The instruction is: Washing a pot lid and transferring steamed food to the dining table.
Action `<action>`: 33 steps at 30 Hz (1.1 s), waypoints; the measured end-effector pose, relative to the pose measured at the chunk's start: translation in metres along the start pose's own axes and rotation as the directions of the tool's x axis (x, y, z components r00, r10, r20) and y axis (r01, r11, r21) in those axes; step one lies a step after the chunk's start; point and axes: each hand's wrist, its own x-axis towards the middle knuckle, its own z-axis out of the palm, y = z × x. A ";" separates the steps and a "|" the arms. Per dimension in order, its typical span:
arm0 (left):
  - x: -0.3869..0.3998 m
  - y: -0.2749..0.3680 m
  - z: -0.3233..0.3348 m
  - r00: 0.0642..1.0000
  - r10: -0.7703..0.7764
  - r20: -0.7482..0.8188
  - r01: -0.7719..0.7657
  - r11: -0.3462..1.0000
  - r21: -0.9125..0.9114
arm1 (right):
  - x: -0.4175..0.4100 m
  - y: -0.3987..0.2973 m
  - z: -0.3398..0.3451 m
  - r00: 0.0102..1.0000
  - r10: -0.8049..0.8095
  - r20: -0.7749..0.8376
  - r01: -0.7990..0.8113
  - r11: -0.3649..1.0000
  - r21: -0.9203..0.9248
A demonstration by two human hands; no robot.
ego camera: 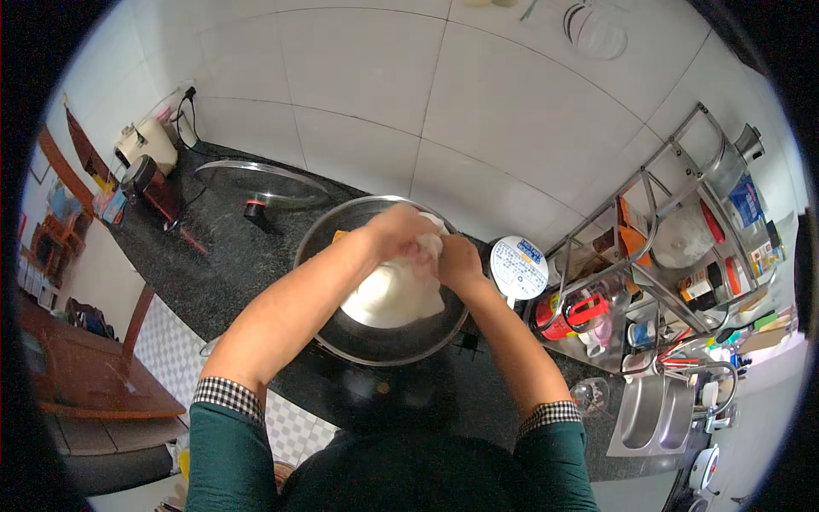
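A wide dark pan (400,351) with a metal rim stands on the counter in front of me. Over its middle, a soft white cloth or thin bag (409,291) is bunched up, and a bright, shiny patch shows on its left side. My left hand (400,232) grips the gathered upper part of this white material. Close on its right, my right hand (459,261) pinches the same bunch, with its fingertips partly hidden. A small orange piece (339,237) shows at the pan's left inner side, mostly covered by my left forearm.
A glass lid (262,182) with a red-and-black knob rests left of the pan. Farther left stand a dark-lidded jar (153,192) and a cream appliance (148,147). A round white lid bearing writing (519,267), a loaded metal rack (652,249), a glass bowl (590,395) and a sink (646,413) lie right.
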 end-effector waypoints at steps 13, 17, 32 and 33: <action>0.021 -0.038 -0.049 0.598 0.623 0.505 -0.798 0.403 0.448 | 0.029 0.025 0.030 0.934 0.047 0.353 -0.187 0.908 0.375; 0.020 -0.044 -0.037 0.472 0.745 0.472 -0.867 0.293 0.404 | 0.029 0.027 0.033 0.901 0.154 0.407 -0.352 0.807 0.475; -0.015 -0.023 -0.011 0.954 0.234 0.188 -0.217 0.970 -0.107 | 0.003 0.000 0.018 0.850 0.228 0.476 -0.524 0.262 0.811; -0.022 -0.019 -0.008 0.959 0.209 0.192 -0.177 0.969 -0.171 | -0.001 -0.003 0.013 0.849 0.236 0.472 -0.520 0.226 0.824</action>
